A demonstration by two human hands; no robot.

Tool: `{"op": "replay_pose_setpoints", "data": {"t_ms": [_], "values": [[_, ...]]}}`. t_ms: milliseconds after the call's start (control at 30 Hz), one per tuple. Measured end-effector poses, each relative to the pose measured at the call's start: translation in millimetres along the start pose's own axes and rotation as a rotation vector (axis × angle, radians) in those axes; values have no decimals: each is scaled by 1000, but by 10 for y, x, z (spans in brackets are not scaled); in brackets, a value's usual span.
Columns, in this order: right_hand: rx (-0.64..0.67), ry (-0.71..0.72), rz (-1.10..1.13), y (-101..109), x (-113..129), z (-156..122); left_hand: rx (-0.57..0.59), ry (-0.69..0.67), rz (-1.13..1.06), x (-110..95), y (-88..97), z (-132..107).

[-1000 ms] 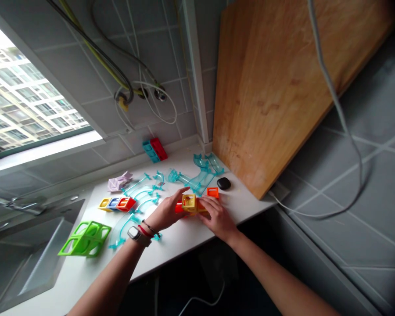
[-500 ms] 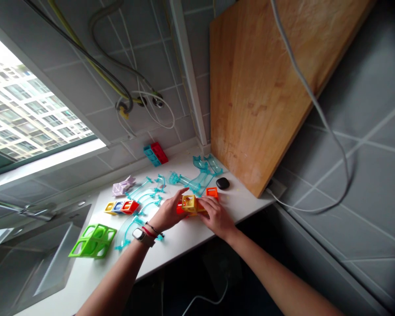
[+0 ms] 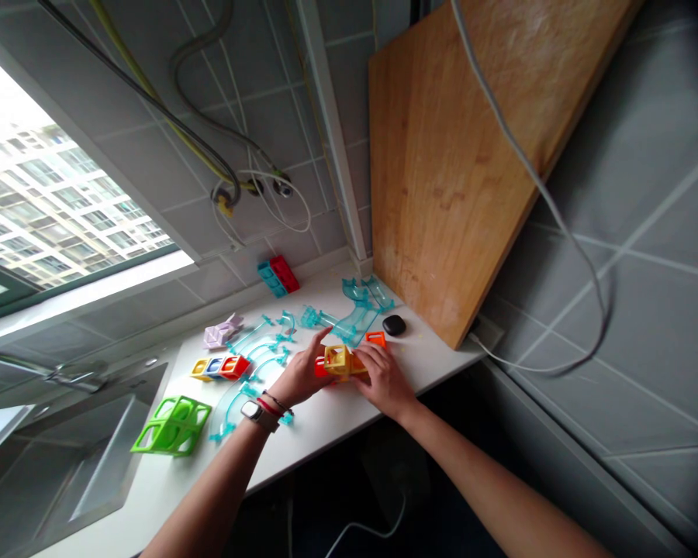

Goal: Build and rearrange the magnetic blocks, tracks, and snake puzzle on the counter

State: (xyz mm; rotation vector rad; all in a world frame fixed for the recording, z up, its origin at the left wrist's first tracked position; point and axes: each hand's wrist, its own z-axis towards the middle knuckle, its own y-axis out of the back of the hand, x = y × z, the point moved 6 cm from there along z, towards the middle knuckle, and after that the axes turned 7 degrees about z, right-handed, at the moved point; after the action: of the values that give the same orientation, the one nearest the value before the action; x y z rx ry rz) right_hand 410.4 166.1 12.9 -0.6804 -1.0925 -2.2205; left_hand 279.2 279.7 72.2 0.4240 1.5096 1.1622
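Observation:
On the white counter [image 3: 331, 422] both my hands close around a small block of framed tiles: a yellow cube [image 3: 336, 359] with red and orange tiles under and beside it. My left hand [image 3: 299, 375], with a watch and bands on the wrist, grips the block's left side. My right hand [image 3: 385, 380] grips its right side with fingers on top. A loose orange square tile [image 3: 375, 339] lies just behind the block.
Clear teal curved track pieces [image 3: 349, 318] lie behind and left of my hands. A row of yellow, blue and red tiles [image 3: 221, 366], a green frame shape [image 3: 171, 425], a lilac piece [image 3: 221, 333], a black pebble-like object [image 3: 394, 325], a leaning wooden board [image 3: 471, 155] and a sink [image 3: 52, 465] surround them.
Both hands stay on the yellow and red block with almost no motion. The view has drifted slightly, so everything sits a little further right and higher.

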Motion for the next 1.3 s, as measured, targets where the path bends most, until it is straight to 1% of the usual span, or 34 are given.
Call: {"op": "replay_pose_setpoints", "data": {"t_ms": [233, 500, 767, 1033, 1167, 1300], "values": [[-16, -5, 23, 22, -17, 14, -15, 31, 40, 23, -41, -18], [-25, -20, 45, 13, -26, 6, -34, 75, 47, -30, -47, -20], [-10, -16, 40, 17, -22, -9, -12, 50, 110, 72, -76, -21], [-10, -7, 19, -1, -24, -37, -28, 13, 231, 165, -175, -152], [-9, 12, 9, -1, -9, -37, -62, 8, 310, 194, -155, -235], [-10, 32, 2, -2, -13, -43, -83, 4, 383, 149, -87, -347]]}}
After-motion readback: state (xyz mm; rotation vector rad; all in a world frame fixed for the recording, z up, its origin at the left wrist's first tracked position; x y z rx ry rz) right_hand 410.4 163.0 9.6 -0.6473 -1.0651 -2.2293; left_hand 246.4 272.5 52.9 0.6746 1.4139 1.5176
